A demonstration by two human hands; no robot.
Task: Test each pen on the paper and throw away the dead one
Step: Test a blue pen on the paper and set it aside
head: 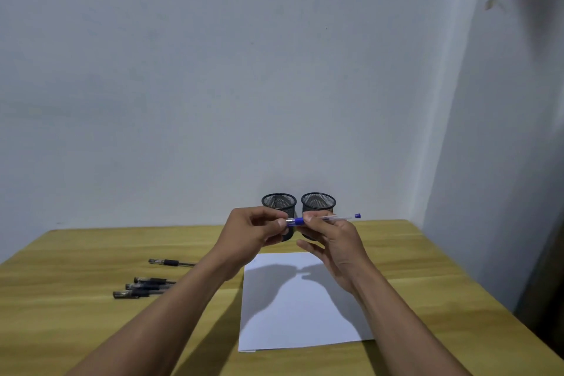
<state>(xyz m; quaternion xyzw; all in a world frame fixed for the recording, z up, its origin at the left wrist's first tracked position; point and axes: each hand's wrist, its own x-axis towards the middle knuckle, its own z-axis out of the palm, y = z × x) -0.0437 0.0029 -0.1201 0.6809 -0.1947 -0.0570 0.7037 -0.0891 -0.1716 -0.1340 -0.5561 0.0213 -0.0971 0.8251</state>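
Your left hand (254,230) and right hand (331,241) both pinch the clear blue-capped pen (323,218) above the blank white paper sheet (300,314); no pens tested yet.

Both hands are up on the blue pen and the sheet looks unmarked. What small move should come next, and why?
Probably pull the cap off. The left hand pinches the capped end of the blue pen while the right hand grips the barrel, both held above the paper, which shows no marks. Four black pens lie to the left, untouched.
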